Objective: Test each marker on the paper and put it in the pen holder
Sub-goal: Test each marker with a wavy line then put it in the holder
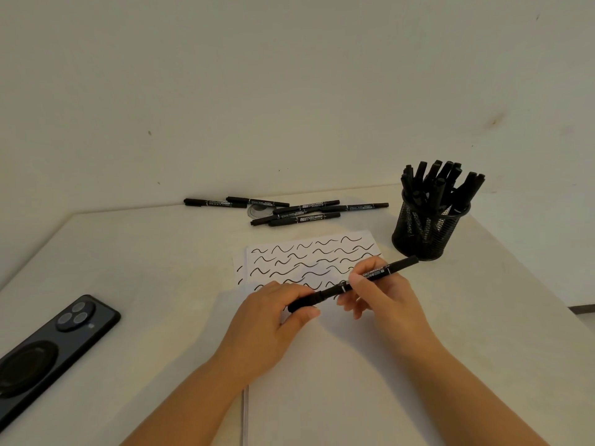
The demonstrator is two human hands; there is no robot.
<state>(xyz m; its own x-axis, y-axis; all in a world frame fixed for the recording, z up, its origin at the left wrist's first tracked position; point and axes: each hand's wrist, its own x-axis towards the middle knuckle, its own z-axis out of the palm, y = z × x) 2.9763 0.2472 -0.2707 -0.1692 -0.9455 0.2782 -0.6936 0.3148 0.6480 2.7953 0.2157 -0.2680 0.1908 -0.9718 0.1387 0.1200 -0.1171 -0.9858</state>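
Note:
Both hands hold one black marker (354,282) just above the white paper (322,365). My left hand (277,313) grips its capped lower-left end. My right hand (383,291) pinches the barrel near the middle, and the far end points toward the pen holder. The upper part of the paper carries several rows of black wavy test strokes (309,259). The black mesh pen holder (425,233) stands at the back right, filled with several black markers. Several more black markers (289,210) lie loose near the table's far edge.
A black phone (48,352) lies face down at the left of the white table (145,268). A small round grommet (257,211) sits under the loose markers. A plain wall rises behind the table.

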